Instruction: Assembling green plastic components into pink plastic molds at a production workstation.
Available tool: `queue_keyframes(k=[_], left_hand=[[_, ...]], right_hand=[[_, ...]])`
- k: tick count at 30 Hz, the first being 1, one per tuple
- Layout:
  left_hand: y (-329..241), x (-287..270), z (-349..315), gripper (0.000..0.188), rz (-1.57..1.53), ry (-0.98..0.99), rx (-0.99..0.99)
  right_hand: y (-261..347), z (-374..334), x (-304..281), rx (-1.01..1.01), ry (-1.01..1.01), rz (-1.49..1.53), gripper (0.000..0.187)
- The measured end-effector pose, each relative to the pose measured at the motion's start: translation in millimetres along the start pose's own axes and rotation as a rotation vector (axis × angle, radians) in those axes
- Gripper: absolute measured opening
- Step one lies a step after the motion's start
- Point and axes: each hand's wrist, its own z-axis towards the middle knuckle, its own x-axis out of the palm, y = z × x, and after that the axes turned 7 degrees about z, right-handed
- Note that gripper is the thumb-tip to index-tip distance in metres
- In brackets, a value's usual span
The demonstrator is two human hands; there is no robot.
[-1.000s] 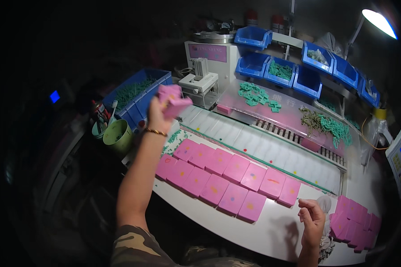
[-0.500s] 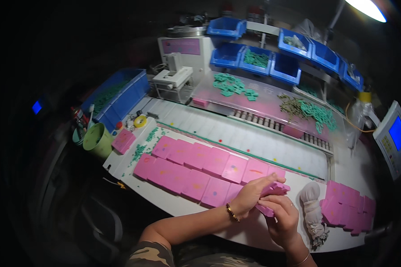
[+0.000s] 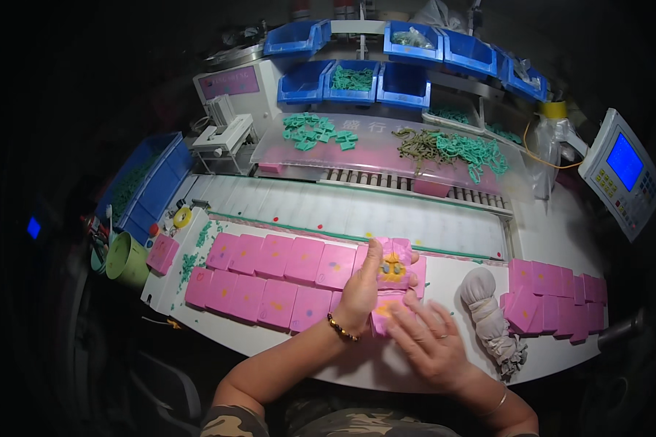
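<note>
A pink rubber mold [image 3: 392, 271] lies opened out in my left hand [image 3: 358, 297], its inner face turned up and marked with yellow and grey patches. My left thumb presses along its left edge, and fingertips show at its right edge. A lower pink flap [image 3: 388, 309] of the mold hangs toward me. My right hand [image 3: 434, 342] is at that flap with fingers stretched and apart, blurred by motion; whether it touches the flap is hard to see. Two rows of closed pink molds [image 3: 304, 259] stand on the white table [image 3: 328, 364], left of and behind my hands.
A rolled pale cloth [image 3: 486, 320] and more pink molds [image 3: 554, 306] are at right. Behind lie a long white strip [image 3: 291, 207], green pieces [image 3: 470, 154] on a clear cover and blue bins [image 3: 403, 87]. A control panel [image 3: 622, 171] stands far right; a green cup [image 3: 127, 261], left.
The mold has been opened out, showing its inner face. My right hand has let go of its lower part and its fingers have spread. The view has shifted, so the table sits further left.
</note>
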Motion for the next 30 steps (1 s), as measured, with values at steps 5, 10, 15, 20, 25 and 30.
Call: queue_keyframes(k=[5,10,15,20,25,30], left_hand=[[-18.3,-7.2,-6.8,0.077,0.009,-0.051,0.024],[-19.4,-9.2,-6.6,0.076,0.054,-0.042,0.042],[-12.7,-10.3,-8.3,0.073,0.104,-0.067,0.073],[-10.0,-5.6,-11.0,0.071,0.160,-0.108,0.038],[-1.8,1.2,-15.9,0.069,0.185,-0.133,-0.014],[4.4,5.6,-18.2,0.068,0.206,-0.088,-0.060]], right_hand=[[-41.6,-28.1,-34.2,0.334,-0.147,-0.064,0.057],[-51.7,-52.3,-26.4,0.757,0.105,-0.053,0.066],[-19.7,-33.5,-32.5,0.361,0.277,-0.099,0.089],[-19.5,-32.7,-38.5,0.581,0.262,0.045,0.083],[-28.2,-25.0,-50.7,0.416,0.174,0.007,0.083],[-19.9,0.6,-56.5,0.255,-0.343,-0.250,0.064]])
